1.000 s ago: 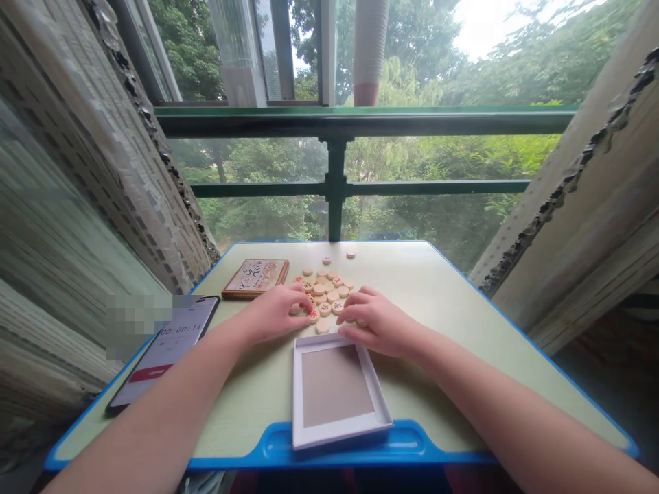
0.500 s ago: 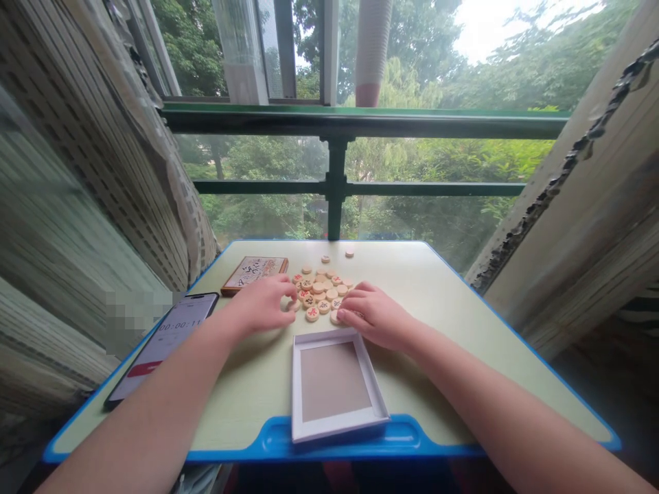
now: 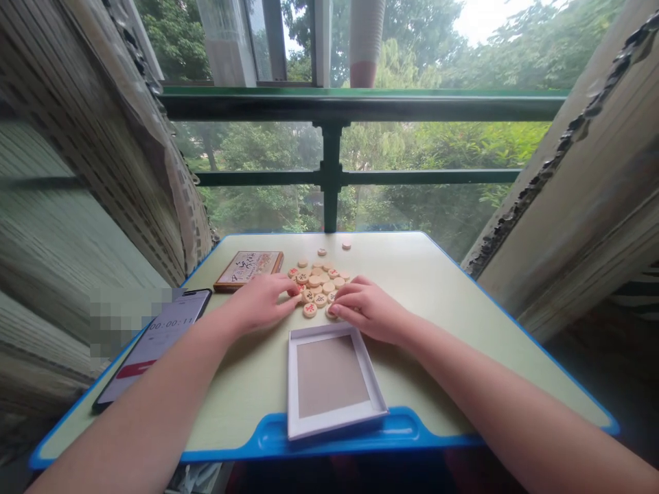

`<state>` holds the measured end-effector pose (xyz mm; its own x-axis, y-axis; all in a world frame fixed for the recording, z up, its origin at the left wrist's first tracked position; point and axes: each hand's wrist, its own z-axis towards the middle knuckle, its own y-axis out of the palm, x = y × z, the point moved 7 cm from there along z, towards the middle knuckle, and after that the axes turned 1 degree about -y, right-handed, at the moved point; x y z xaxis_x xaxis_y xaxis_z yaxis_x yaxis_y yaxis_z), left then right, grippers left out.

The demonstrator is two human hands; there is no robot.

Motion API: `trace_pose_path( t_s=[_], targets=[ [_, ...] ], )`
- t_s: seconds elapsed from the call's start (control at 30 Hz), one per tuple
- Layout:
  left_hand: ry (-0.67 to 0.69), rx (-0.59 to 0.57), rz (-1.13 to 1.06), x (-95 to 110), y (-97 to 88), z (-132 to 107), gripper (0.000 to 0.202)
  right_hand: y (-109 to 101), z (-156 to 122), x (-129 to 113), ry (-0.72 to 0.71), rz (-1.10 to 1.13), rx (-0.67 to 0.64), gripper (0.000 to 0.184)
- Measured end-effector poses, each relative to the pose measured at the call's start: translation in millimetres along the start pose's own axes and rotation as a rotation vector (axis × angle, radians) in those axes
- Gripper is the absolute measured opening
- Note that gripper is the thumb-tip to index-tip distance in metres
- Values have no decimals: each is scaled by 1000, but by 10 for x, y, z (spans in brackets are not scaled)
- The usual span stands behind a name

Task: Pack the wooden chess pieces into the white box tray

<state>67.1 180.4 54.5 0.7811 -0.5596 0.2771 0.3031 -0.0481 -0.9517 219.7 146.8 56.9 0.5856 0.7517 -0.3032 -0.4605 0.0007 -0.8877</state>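
Round wooden Chinese chess pieces (image 3: 314, 280) lie in a loose heap mid-table, some with red or dark characters facing up, others blank side up. At the heap's left edge my left hand (image 3: 265, 300) has thumb and fingertips closed around a chess piece, mostly hidden by the fingers. My right hand (image 3: 368, 309) is on the heap's near right side, its thumb and fingers closed on another chess piece (image 3: 330, 313). In front of the heap sits an open white box lid (image 3: 294, 384) with a brown inside.
A decorated box (image 3: 250, 267) lies behind my left hand. On the left, a phone (image 3: 154, 350) shows a running timer. Two loose pieces rest near the far edge of the blue-rimmed table (image 3: 437, 370). A green railing (image 3: 360, 106) and window stand beyond, with curtains on both sides.
My left thumb and fingers have closed at the heap's left edge. My right fingertips have drawn in around a piece at the near side. The view has tilted slightly.
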Motion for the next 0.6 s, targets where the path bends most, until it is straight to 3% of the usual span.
trace_pose_path(
  t_s=[0.37,0.6],
  targets=[
    [-60,0,-37,-64,80,45,32,-62,-17,40,-18,36,-20,27],
    [14,19,-23,-30,78,44,30,-46,-45,-25,-47,29,-90,29]
  ],
)
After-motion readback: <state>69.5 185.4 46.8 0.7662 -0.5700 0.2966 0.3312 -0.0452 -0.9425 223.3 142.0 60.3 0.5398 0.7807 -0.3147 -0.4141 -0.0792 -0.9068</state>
